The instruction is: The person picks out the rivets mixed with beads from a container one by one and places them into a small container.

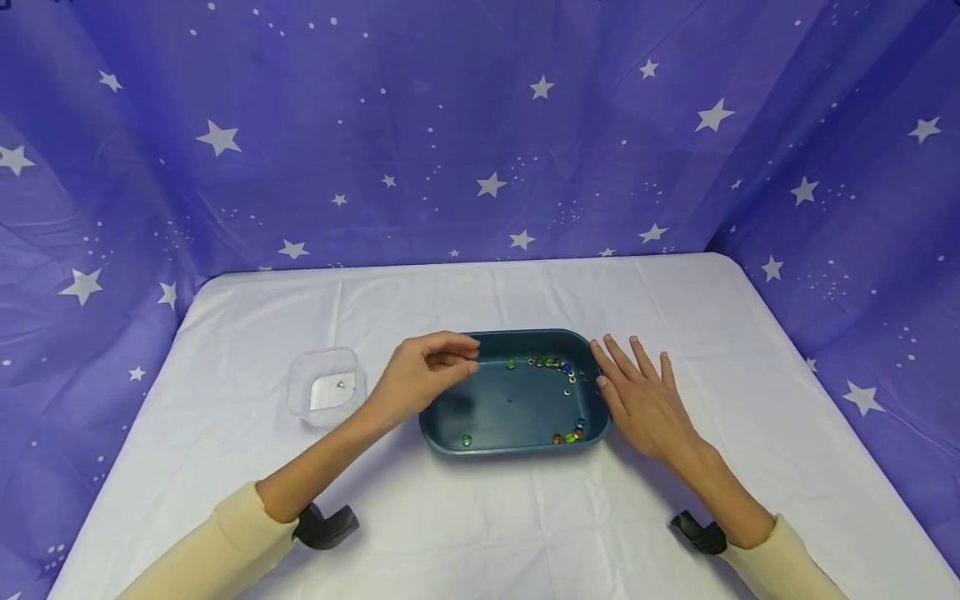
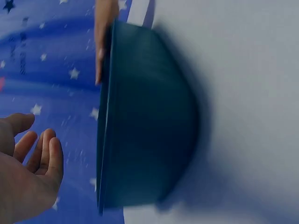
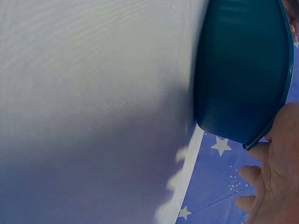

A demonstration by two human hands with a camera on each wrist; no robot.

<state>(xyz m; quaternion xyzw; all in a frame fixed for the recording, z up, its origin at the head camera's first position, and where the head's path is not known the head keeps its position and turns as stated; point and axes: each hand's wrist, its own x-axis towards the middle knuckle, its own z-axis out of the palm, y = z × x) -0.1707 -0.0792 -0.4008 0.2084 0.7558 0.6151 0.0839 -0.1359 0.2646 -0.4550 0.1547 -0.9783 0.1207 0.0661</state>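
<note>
Head view, nearest edge first: two cream sleeves are coming in from the bottom, each with a dark wrist camera mount sitting just behind the wrist on the white counter. Moving inward, the left hand is hovering over the left rim of a dark teal tray, its fingers curling in toward the thumb as if pinching; whether anything small is sitting between them cannot be told at this size. In the left wrist view the same fingers are showing loosely curled beside the tray's outer wall, with nothing visible in them. The right hand is lying flat, its fingers stretched straight and slightly spread, resting against the tray's right rim and gripping nothing; the right wrist view is showing it just at the tray's lip. The tray is sitting mid-counter, between the two hands. Inside it, small coloured marbles are lining up along the far and right walls, a few more are gathering at the near right corner, and one green marble is sitting alone near the front left. Left of the tray and apart from it, a clear plastic box is standing on the counter. Farthest back, a purple star-print cloth is hanging behind and along both sides.
</note>
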